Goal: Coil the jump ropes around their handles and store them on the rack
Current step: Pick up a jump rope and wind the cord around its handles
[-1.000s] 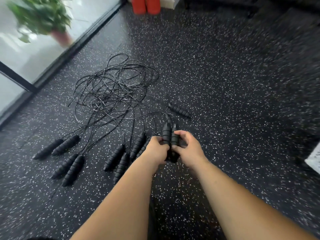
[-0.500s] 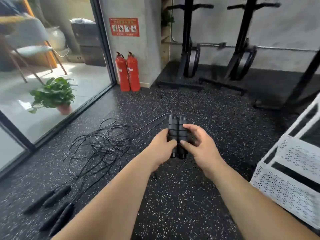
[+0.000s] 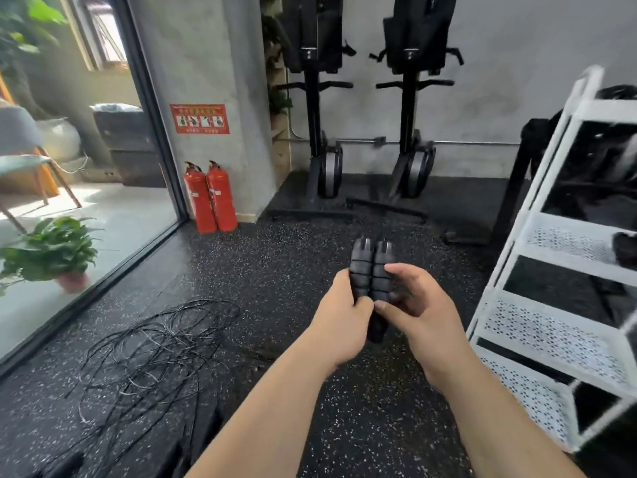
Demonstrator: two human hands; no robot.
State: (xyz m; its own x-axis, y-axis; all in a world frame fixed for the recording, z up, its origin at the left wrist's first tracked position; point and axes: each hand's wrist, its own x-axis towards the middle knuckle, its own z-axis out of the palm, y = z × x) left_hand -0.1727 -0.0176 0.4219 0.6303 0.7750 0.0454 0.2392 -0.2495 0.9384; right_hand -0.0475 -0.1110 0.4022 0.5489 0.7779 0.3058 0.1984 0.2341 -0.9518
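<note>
A tangle of loose ropes [image 3: 155, 350] lies on the floor [image 3: 362, 426] by the glass wall, the white rack [image 3: 551, 326] stands opposite, and between them left hand [image 3: 341, 322] and right hand [image 3: 424, 315] grip the paired handles [image 3: 370, 267] upright.

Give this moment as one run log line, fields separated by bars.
left hand: grips handle pair | right hand: grips handle pair | rope pile: on floor, left | white rack: right, pair not stored

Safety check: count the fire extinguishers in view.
2. The left fire extinguisher stands by the window frame; the right fire extinguisher stands close beside it, against the grey pillar. Others may be hidden.
</note>
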